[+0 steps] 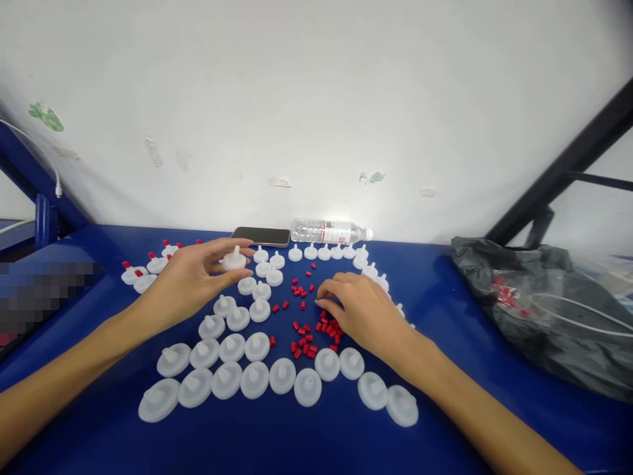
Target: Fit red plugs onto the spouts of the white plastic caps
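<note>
My left hand (202, 267) holds a white disc with a short nozzle (234, 258) between thumb and fingers, nozzle upward. My right hand (351, 307) is over the small red caps (305, 346) at the middle of the blue table, its thumb and fingertips close together; whether a cap is between them is too small to tell. Several more white discs (254, 380) lie in curved rows in front of and around the caps. Behind my left forearm, at the left, several white discs (131, 274) have red caps on their nozzles.
A phone (262, 236) and a clear plastic bottle (331, 231) lie at the back of the blue table (316, 442), by the white wall. A dark plastic bag (554, 330) with red pieces sits at the right. Metal frame bars stand at both sides.
</note>
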Demonstrator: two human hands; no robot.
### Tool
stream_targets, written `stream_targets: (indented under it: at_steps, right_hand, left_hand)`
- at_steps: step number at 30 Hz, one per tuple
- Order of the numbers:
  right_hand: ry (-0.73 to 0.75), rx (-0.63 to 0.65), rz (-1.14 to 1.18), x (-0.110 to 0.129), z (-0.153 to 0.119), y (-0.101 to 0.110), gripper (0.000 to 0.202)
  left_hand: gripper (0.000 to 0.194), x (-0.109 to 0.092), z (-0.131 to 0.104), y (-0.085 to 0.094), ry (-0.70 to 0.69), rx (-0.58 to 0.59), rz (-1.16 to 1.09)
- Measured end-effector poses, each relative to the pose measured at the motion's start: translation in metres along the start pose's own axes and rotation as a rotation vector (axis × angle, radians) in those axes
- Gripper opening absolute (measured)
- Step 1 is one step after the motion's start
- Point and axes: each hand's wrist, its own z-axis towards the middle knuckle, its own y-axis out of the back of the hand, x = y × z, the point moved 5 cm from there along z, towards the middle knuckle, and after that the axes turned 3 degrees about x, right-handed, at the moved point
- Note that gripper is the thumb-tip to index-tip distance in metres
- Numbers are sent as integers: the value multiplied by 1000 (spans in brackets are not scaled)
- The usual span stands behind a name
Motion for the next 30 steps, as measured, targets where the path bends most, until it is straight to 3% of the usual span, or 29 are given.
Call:
stream_targets:
  at_steps: [6,11,14,19,23,30]
  right_hand:
    - [-92,-43,-26,-16,-1,20,12]
    - [-113,129,133,-31,-2,16,4]
    - [-103,171,157,-33,-3,11,12]
    - [-64,156,147,-31,-3,7,22]
    - [65,104,150,-24,-3,6,27]
    - [128,-45,257,-10,-1,16,24]
  left_hand:
    - [49,-4,-2,1,-5,-7,67]
    - [49,-8,-1,-1,-96,-4,108]
    - [52,-6,-1,-2,-87,3,125]
    - [64,-3,-2,-2,-57,-7,177]
    - [59,-3,-3,-4,-72,-5,184]
    - [45,-11,-8,-10,-267,-36,245]
